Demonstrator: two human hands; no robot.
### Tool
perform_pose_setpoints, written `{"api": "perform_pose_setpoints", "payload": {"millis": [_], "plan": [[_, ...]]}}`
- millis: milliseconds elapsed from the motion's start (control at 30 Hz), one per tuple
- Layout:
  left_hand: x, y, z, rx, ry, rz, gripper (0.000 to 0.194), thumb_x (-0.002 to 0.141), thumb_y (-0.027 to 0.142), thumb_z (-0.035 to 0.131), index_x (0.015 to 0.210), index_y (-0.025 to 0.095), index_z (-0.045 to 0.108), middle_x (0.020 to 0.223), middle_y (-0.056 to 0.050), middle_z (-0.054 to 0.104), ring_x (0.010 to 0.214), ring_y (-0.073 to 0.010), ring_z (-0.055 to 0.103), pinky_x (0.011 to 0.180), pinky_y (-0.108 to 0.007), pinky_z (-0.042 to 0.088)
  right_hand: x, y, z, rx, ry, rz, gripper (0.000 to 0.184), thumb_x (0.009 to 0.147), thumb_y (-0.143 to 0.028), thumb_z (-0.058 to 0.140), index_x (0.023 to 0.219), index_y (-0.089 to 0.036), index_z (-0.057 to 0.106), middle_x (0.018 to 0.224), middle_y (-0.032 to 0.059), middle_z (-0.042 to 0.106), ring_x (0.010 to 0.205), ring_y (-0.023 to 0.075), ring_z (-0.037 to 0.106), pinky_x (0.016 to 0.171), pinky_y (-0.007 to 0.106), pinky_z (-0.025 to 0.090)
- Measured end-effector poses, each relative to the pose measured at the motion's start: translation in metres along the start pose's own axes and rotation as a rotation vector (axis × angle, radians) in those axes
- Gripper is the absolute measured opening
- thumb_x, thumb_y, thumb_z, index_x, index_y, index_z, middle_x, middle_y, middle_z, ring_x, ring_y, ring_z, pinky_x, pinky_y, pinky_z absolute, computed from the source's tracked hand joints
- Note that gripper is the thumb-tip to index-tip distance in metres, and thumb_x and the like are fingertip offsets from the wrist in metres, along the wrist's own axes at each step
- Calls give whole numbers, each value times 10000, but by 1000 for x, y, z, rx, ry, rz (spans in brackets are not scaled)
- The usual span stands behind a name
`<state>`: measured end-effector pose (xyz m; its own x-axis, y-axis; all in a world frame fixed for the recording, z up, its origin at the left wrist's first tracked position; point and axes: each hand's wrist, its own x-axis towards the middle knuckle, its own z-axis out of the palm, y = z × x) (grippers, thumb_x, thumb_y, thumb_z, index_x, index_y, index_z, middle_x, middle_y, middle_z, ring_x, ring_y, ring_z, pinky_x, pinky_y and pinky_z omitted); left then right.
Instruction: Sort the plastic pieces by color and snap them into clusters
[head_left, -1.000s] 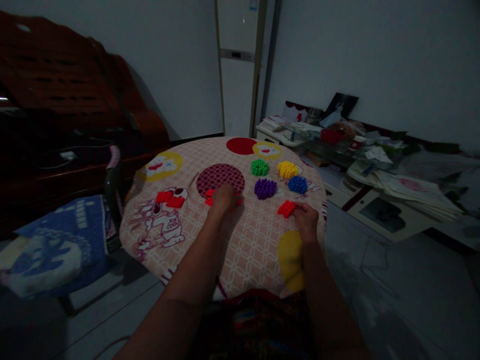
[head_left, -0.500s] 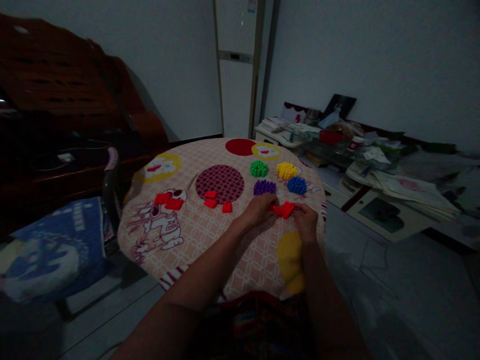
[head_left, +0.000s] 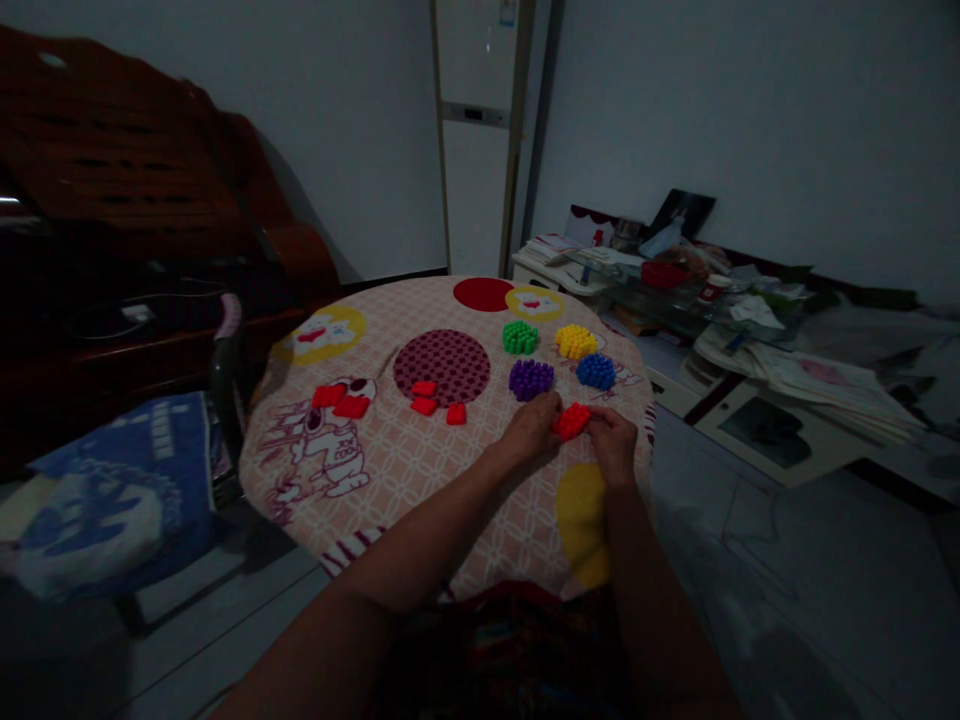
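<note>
On a round table with a cartoon-print cloth (head_left: 390, 470), both hands meet over a red studded block cluster (head_left: 571, 420). My left hand (head_left: 531, 432) pinches its left side and my right hand (head_left: 615, 443) grips its right side. Beyond them lie a purple cluster (head_left: 531, 378), a green cluster (head_left: 519, 336), a yellow cluster (head_left: 575, 341) and a blue cluster (head_left: 596, 371). Three loose red blocks (head_left: 435, 403) lie left of my hands, and two more red blocks (head_left: 339, 400) lie farther left.
A chair with a blue cushion (head_left: 97, 490) stands at the table's left, with a dark wooden sofa (head_left: 135, 200) behind it. A low cluttered table with papers (head_left: 720, 320) stands to the right. A white standing unit (head_left: 476, 140) is at the back wall.
My left hand left the loose red blocks, carried one to the right, and now presses against the red cluster held by my right hand. Three loose blocks stay where it was.
</note>
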<state>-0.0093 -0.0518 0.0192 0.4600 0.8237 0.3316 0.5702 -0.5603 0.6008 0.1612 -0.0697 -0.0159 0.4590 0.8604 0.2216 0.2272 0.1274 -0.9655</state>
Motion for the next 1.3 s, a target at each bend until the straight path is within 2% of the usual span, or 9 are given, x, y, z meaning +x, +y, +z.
{"api": "perform_pose_setpoints", "payload": {"millis": [167, 367, 500, 700, 933, 1033, 1100, 1200, 1300], "plan": [[1, -6, 7, -49, -5, -35, 482, 685, 97, 645, 1154, 179, 571, 1026, -96, 668, 899, -222, 618, 766, -320, 476, 1, 4, 0, -49, -21, -23, 381, 647, -290, 562, 942, -173, 772, 870, 55, 771, 754, 212, 684, 735, 325, 539], [5, -8, 10, -34, -9, 71, 435, 685, 49, 600, 1106, 151, 630, 1059, -118, 650, 954, -227, 610, 830, -326, 478, 3, 9, -1, -76, -37, -58, 409, 673, -317, 573, 993, -164, 777, 938, 75, 775, 838, 238, 696, 788, 352, 543], [5, -6, 9, -18, -20, 52, 435, 698, 80, 611, 1127, 151, 637, 1063, -106, 650, 941, -216, 603, 827, -313, 471, 3, 9, -2, -89, -35, -69, 401, 672, -312, 562, 970, -155, 779, 901, 75, 775, 814, 238, 688, 777, 353, 537], [4, -1, 8, 6, -64, 66, 263, 711, 94, 579, 959, 140, 654, 952, -95, 670, 880, -207, 597, 790, -302, 454, 2, 7, -4, -82, -37, -85, 360, 663, -300, 549, 897, -153, 779, 852, 71, 766, 778, 230, 670, 750, 347, 517], [3, -4, 3, -27, -73, 68, 355, 724, 114, 605, 1074, 118, 661, 1024, -114, 692, 896, -212, 625, 793, -301, 479, -1, 2, -3, -61, 19, -4, 411, 631, -294, 565, 947, -138, 776, 878, 88, 763, 754, 225, 662, 709, 341, 514], [8, -19, -16, -21, -60, 93, 533, 681, 125, 695, 1209, 96, 629, 1146, -140, 677, 988, -232, 629, 863, -317, 494, 0, 5, -3, -20, 40, 24, 434, 625, -294, 570, 973, -125, 768, 875, 91, 757, 720, 212, 655, 681, 333, 515], [11, -34, -37, -16, 3, 61, 540, 692, 135, 719, 1223, 102, 629, 1175, -137, 672, 1022, -234, 629, 907, -328, 495, 1, 6, -3, -17, 34, 24, 429, 620, -293, 568, 959, -122, 767, 836, 82, 750, 700, 208, 648, 669, 329, 509], [8, -59, -76, 38, 251, -154, 422, 788, 155, 655, 1209, 131, 639, 1169, -121, 678, 1043, -236, 632, 955, -360, 492, 0, 6, -4, -21, 30, 33, 424, 606, -285, 562, 938, -120, 767, 782, 70, 739, 677, 203, 636, 651, 322, 500], [-9, -86, -117, 216, 550, -433, 397, 812, 145, 618, 1209, 146, 632, 1259, -149, 633, 1232, -295, 548, 1089, -441, 408, -1, 3, -4, -27, 35, 38, 418, 602, -289, 564, 925, -118, 766, 764, 68, 736, 658, 198, 627, 633, 316, 492]]}}
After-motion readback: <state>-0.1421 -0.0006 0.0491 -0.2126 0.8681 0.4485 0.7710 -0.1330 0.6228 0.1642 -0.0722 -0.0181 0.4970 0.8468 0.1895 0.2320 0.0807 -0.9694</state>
